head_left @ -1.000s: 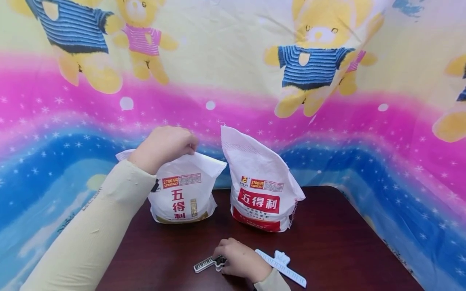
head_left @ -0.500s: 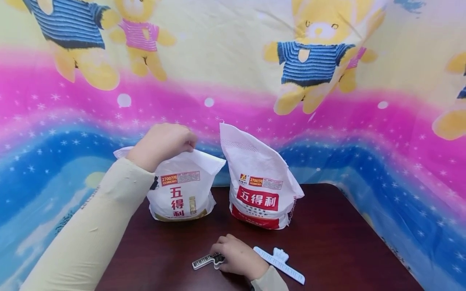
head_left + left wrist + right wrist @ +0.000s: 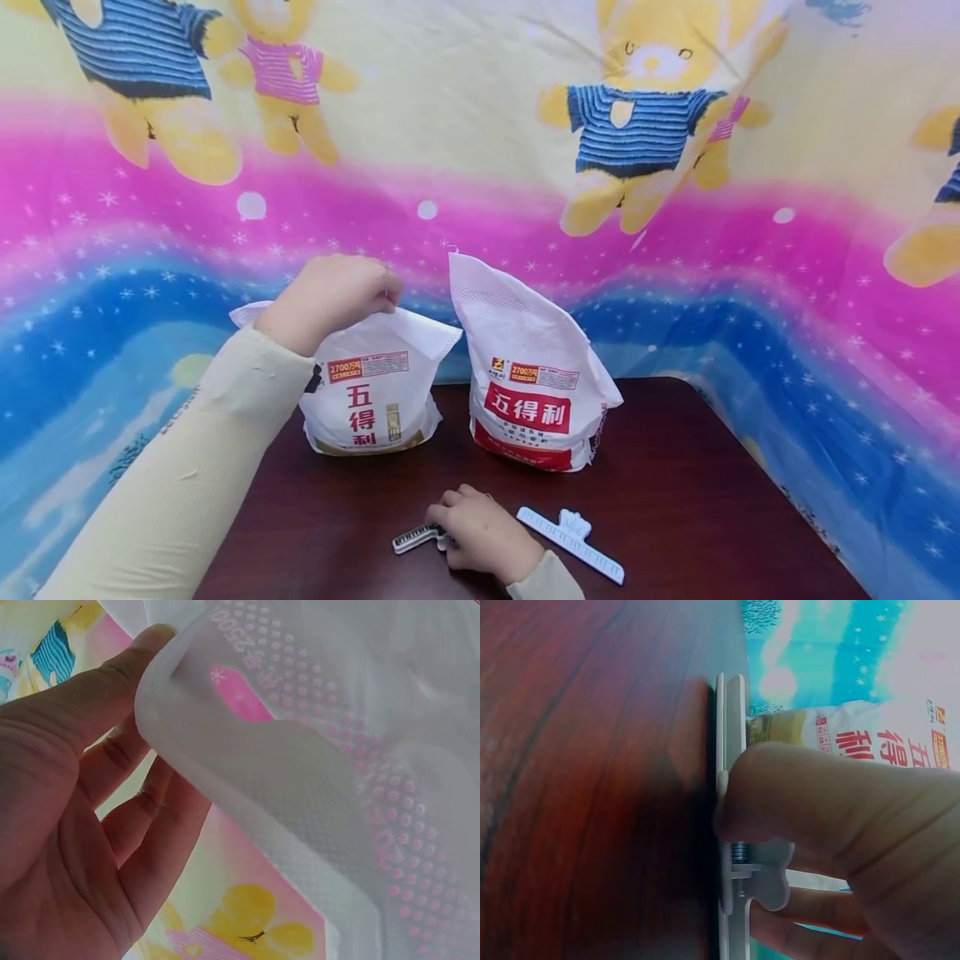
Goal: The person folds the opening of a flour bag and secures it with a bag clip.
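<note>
A white flour bag with red lettering and a gold band stands on the left of the table. My left hand pinches its top edge; in the left wrist view, thumb and fingertips hold the thin white rim. Near the table's front, my right hand holds a clip with a piano-key pattern by its handle. The right wrist view gives this clip's spring and long side edge, close to the tabletop; some of its handle is hidden behind the thumb.
A second white flour bag with red panels stands to the right, its top corner pointing up. A pale blue ruler-like clip lies on the dark wooden table, right of my right hand. A bear-printed cloth hangs behind.
My right hand's fingers now cover more of the piano-key clip's handle, and the clip has tipped so more of its edge shows. The left hand keeps its pinch on the bag.
</note>
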Action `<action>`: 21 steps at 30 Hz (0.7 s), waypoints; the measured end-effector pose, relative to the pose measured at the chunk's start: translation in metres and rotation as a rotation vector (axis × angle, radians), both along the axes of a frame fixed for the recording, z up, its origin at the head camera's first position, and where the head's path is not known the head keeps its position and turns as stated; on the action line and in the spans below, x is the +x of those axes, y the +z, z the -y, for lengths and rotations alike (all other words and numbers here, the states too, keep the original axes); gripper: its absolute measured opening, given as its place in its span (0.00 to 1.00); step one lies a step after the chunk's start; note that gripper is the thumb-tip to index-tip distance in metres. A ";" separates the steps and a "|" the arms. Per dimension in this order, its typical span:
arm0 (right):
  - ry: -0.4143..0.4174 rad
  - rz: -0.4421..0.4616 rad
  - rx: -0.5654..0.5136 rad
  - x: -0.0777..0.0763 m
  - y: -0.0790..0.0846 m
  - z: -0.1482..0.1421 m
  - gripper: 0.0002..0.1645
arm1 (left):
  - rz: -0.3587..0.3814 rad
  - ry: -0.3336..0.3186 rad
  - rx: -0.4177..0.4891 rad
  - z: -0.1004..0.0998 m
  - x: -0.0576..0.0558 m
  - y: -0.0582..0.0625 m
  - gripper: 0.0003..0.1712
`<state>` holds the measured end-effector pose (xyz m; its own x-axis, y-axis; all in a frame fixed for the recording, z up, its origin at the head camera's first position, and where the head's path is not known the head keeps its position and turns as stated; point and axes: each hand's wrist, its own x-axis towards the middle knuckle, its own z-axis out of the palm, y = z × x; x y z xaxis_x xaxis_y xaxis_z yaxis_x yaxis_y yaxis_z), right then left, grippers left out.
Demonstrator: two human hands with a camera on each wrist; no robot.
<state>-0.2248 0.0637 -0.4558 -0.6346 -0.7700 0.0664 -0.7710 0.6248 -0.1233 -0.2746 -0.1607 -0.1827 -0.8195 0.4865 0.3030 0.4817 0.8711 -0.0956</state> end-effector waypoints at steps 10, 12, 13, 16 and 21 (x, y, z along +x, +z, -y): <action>0.018 -0.018 -0.009 -0.004 0.000 0.001 0.14 | -0.013 0.003 0.002 0.003 -0.003 -0.003 0.06; 0.020 -0.023 -0.015 -0.004 0.000 0.001 0.13 | -0.020 0.002 0.006 0.003 -0.003 -0.004 0.06; 0.022 -0.022 -0.021 -0.005 0.000 0.002 0.13 | -0.023 0.000 0.009 0.003 -0.003 -0.003 0.07; 0.038 -0.038 -0.045 -0.005 -0.001 0.001 0.12 | -0.025 0.000 0.019 0.003 -0.002 -0.003 0.10; 0.062 -0.090 -0.075 -0.006 -0.003 -0.001 0.14 | -0.032 -0.004 0.024 0.005 -0.003 -0.006 0.10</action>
